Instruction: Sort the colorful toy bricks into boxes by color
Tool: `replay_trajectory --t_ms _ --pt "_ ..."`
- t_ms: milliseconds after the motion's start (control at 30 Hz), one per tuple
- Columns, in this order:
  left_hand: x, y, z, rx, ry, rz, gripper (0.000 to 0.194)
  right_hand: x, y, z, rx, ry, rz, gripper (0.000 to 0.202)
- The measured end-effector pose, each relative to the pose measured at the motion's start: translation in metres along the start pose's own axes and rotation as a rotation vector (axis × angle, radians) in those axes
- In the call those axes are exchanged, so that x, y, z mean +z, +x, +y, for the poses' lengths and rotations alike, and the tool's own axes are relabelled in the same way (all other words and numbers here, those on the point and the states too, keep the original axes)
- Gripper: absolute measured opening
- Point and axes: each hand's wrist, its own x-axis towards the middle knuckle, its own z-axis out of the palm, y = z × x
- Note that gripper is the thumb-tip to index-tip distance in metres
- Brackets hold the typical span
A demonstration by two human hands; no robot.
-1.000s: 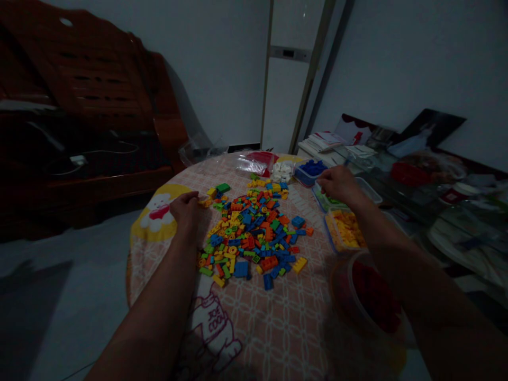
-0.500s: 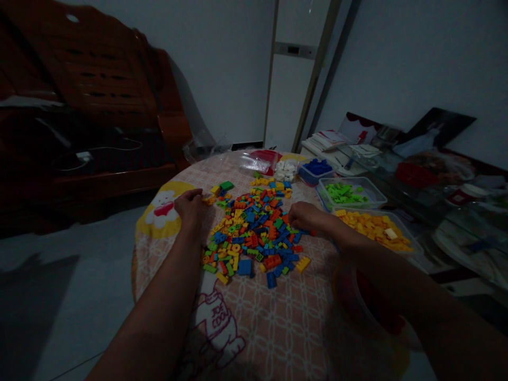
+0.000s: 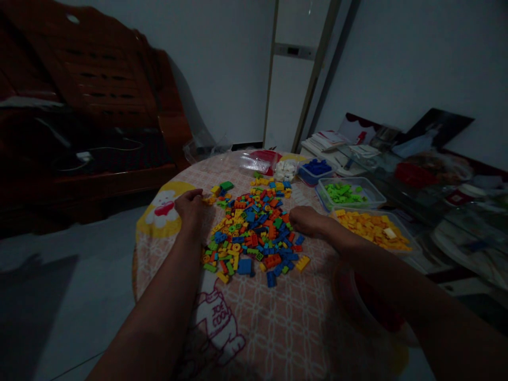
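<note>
The mixed bricks (image 3: pixel 257 227) lie in a loose heap on the cloth-covered worktop (image 3: pixel 278 328), between your two hands. What has changed is your right hand (image 3: pixel 307 219): it was over the tub of green pieces (image 3: pixel 379 197), and now it is down at the right edge of the heap, which puts loose bricks within its reach and leaves the green pieces (image 3: pixel 343 193) in plain view. Its fingers look drawn together, but you can't tell from here whether that grip is clamped on a brick (the back of the hand hides the tips). Your left hand (image 3: pixel 189 206) has hardly moved; its fingers are curled beside a few yellow-orange bricks (image 3: pixel 209 200), and whether its grip holds one can't be told either. The yellow pieces (image 3: pixel 369 227) sit in a tub beyond your right forearm, while the blue pieces (image 3: pixel 316 167) sit farther back, beside the white pieces (image 3: pixel 284 169).
</note>
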Motion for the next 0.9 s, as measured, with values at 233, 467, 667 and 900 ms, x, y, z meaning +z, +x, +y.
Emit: replay_trajectory --t_ms 233,467,667,900 --pt "0.000 0.002 -0.002 -0.016 -0.003 -0.006 0.022 0.002 0.004 0.011 0.062 0.087 0.014 0.031" --pt "0.001 0.003 -0.005 -0.016 -0.011 -0.001 0.020 0.006 0.010 0.020 0.025 0.192 0.102 0.036" --pt "0.000 -0.002 0.003 -0.011 -0.008 -0.001 0.020 0.005 0.010 0.013 -0.018 0.204 0.100 0.032" --pt "0.000 0.002 -0.001 0.004 0.026 0.009 0.020 0.011 0.017 0.010 -0.010 0.084 0.070 0.026"
